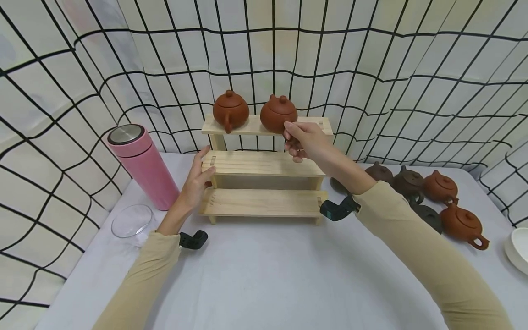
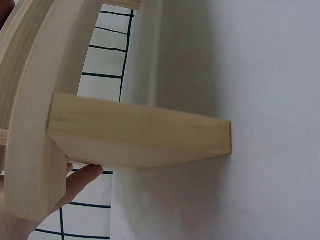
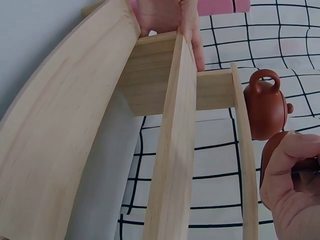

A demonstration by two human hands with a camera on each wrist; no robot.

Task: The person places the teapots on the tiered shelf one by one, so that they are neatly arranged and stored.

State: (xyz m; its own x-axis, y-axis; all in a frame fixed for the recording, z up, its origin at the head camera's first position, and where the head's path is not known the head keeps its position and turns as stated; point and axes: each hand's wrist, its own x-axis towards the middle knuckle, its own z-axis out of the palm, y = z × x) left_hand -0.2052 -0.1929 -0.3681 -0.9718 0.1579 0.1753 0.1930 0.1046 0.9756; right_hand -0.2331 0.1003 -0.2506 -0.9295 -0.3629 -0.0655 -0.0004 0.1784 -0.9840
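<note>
A three-tier wooden stand (image 1: 264, 202) stands on the white cloth. On its top tier sits a reddish-brown clay teapot (image 1: 231, 111), its handle facing the front. To the right of it, a second reddish-brown teapot (image 1: 278, 114) is at the top tier, and my right hand (image 1: 307, 140) pinches it at its near right side, where the fingers hide its handle. My left hand (image 1: 193, 183) grips the left end of the middle tier, thumb in front and fingers behind. In the left wrist view, a fingertip (image 2: 90, 175) shows behind a wooden leg (image 2: 145, 132).
A pink thermos (image 1: 144, 167) and a clear glass bowl (image 1: 132, 222) stand at the left. Several brown and dark teapots (image 1: 462, 222) are grouped at the right under the right forearm, with a white bowl (image 1: 517, 250) at the edge. Black-gridded white cloth (image 1: 371, 59) hangs behind.
</note>
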